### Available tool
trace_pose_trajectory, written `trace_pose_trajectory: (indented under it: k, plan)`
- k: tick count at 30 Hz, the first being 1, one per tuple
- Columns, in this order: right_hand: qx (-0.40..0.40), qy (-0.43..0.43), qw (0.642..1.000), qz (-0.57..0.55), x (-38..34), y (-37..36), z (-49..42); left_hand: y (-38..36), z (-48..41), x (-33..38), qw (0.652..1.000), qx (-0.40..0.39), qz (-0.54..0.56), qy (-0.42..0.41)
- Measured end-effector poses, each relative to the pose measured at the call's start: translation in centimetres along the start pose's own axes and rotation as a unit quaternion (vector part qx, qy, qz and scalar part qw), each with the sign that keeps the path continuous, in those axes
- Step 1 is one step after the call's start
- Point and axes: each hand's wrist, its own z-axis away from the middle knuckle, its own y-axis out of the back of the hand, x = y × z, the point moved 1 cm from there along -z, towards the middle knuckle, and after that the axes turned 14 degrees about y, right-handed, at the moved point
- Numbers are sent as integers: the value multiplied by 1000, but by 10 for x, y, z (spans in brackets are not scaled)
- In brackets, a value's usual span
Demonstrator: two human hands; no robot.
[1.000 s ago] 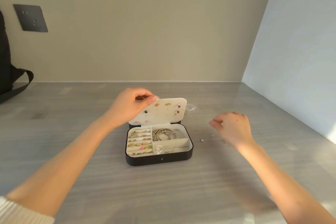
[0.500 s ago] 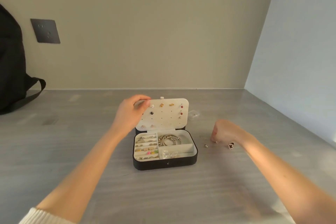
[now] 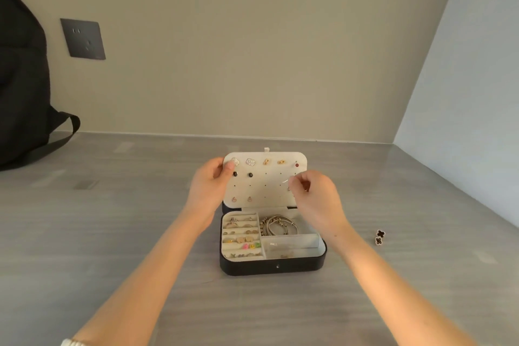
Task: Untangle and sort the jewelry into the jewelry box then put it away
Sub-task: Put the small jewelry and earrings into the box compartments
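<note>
A black jewelry box (image 3: 272, 267) stands open on the grey table, its white lid panel (image 3: 269, 182) upright and studded with several earrings. The tray holds rings in the left rows and bangles (image 3: 278, 226) at the back right. My left hand (image 3: 209, 189) grips the lid's left edge, thumb on the front. My right hand (image 3: 314, 195) pinches a small, thin earring against the lid's right side; the piece itself is barely visible. Two black clover earrings (image 3: 379, 237) lie on the table to the right of the box.
A black backpack (image 3: 21, 87) leans on the wall at far left, its strap trailing onto the table. A dark wall socket (image 3: 83, 39) sits beside it. A pale side wall (image 3: 463, 121) bounds the table on the right.
My right hand came off the table beside the loose earrings and moved left and up to the lid's right side, pinching a small piece. My left hand stayed on the lid's left edge.
</note>
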Motion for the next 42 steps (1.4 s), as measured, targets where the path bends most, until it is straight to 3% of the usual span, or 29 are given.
trace_pose_trajectory:
  k: [4,7,29,35,42]
  plan:
    - [98,-24,990,100,5,-27,-7,0,-5,-14,999,-27,29,36]
    - [125,-30,984,123,9,-34,-12,-1,-8,-21,997,-37,49,52]
    - [133,-23,970,204,16,-43,-23,-3,-12,-30,994,-54,83,36]
    - [98,12,965,243,12,-46,-26,-2,-10,-28,994,-61,86,36]
    - [67,-31,970,231,8,-42,-32,-1,-8,-27,994,-64,86,30]
